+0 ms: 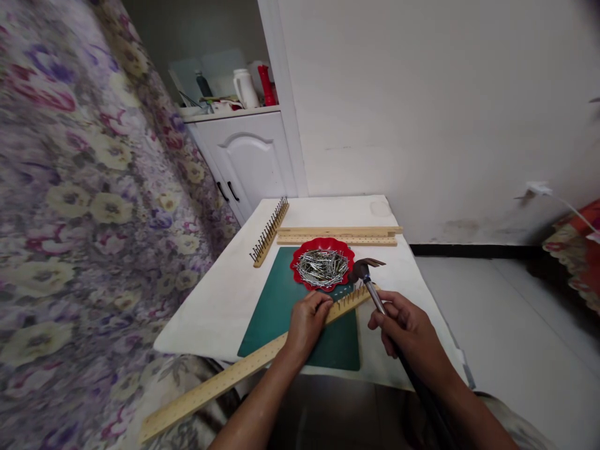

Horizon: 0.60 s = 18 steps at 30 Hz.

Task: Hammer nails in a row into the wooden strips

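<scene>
My right hand (407,331) grips a claw hammer (375,297) by its handle, the head raised over the far end of a long wooden strip (248,362). A row of nails (354,297) stands up from that end. The strip lies slanting across a green cutting mat (276,300), its near end jutting past the table edge. My left hand (307,319) rests on the strip just left of the nails, fingers closed together; what they pinch, if anything, is hidden. Just beyond it sits a red scalloped dish (296,275) heaped with loose nails (323,267).
Another wooden strip studded with upright nails (270,232) lies at the table's left. More wooden strips (337,235) lie behind the dish. The white-covered table (206,312) stands before a white cabinet (248,156). A floral curtain (94,219) hangs at left.
</scene>
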Each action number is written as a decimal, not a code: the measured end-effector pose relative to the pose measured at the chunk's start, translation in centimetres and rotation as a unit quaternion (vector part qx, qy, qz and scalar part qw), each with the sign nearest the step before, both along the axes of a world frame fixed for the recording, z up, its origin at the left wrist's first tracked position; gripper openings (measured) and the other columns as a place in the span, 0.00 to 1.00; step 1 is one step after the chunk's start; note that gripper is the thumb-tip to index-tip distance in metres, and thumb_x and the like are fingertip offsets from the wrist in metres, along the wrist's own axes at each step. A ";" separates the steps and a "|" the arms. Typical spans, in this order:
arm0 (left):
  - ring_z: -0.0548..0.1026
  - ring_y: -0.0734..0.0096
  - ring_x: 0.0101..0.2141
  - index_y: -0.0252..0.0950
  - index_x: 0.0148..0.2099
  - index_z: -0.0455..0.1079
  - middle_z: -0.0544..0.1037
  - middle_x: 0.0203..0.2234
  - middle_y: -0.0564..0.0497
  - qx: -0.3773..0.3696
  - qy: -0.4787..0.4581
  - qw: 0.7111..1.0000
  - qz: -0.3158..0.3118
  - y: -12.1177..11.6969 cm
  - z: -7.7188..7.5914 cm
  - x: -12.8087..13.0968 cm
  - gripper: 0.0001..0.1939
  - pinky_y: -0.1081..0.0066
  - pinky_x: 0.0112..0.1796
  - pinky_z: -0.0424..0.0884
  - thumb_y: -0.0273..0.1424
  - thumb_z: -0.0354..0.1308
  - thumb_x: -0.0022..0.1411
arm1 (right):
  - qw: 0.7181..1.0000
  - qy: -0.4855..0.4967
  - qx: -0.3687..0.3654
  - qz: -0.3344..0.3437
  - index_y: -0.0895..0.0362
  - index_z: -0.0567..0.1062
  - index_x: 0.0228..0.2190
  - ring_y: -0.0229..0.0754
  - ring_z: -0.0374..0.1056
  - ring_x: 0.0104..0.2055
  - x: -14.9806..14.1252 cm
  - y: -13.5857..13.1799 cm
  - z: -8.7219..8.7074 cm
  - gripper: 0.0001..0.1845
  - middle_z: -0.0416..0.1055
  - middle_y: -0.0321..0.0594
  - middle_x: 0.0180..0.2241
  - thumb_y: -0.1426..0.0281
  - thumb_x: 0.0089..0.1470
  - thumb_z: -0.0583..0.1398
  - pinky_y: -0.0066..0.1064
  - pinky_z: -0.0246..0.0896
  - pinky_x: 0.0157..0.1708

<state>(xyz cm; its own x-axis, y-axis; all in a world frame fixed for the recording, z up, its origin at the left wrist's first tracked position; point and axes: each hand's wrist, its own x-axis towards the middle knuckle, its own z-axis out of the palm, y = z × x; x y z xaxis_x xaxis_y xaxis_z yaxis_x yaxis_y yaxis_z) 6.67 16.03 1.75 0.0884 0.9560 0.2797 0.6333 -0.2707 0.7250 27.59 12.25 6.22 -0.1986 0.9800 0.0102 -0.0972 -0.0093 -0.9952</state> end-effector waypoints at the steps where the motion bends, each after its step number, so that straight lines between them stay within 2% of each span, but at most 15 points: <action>1: 0.72 0.71 0.32 0.36 0.33 0.72 0.75 0.29 0.51 0.000 0.007 1.000 0.000 0.0 0.1 0.0 0.09 0.74 0.34 0.64 0.31 0.52 0.61 | 1.000 0.000 0.001 0.001 0.56 0.66 0.46 0.28 0.55 0.13 0.0 0.0 0.0 0.16 0.67 0.32 0.26 0.66 0.56 0.56 0.22 0.48 0.13; 7: 0.71 0.70 0.32 0.36 0.34 0.72 0.75 0.30 0.50 0.012 0.051 0.999 -0.006 -0.1 0.1 0.0 0.10 0.73 0.34 0.64 0.32 0.51 0.62 | 1.000 -0.003 0.002 0.002 0.56 0.66 0.45 0.27 0.55 0.13 -0.2 0.0 0.0 0.15 0.67 0.32 0.26 0.67 0.56 0.56 0.21 0.49 0.13; 13: 0.71 0.71 0.32 0.36 0.34 0.72 0.75 0.30 0.50 0.015 0.054 0.998 0.000 0.0 -0.1 0.2 0.09 0.75 0.34 0.64 0.31 0.52 0.61 | 1.000 0.002 0.003 0.006 0.56 0.66 0.45 0.27 0.55 0.13 -0.2 0.0 0.0 0.15 0.68 0.31 0.25 0.67 0.56 0.56 0.20 0.49 0.13; 18: 0.71 0.72 0.31 0.36 0.32 0.71 0.74 0.28 0.51 0.014 0.053 0.998 0.005 0.0 -0.2 0.2 0.09 0.76 0.31 0.62 0.31 0.51 0.61 | 0.999 -0.014 -0.014 0.048 0.56 0.66 0.47 0.27 0.55 0.12 -0.8 -0.7 0.3 0.16 0.69 0.32 0.25 0.69 0.56 0.55 0.20 0.48 0.12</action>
<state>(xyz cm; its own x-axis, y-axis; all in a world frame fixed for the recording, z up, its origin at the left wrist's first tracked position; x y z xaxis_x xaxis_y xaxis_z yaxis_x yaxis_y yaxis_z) 6.92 16.07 1.55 0.1094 0.9489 0.2961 0.7085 -0.2834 0.6463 26.84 11.50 6.55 -0.2908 0.9565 -0.0233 -0.0676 -0.0448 -0.9967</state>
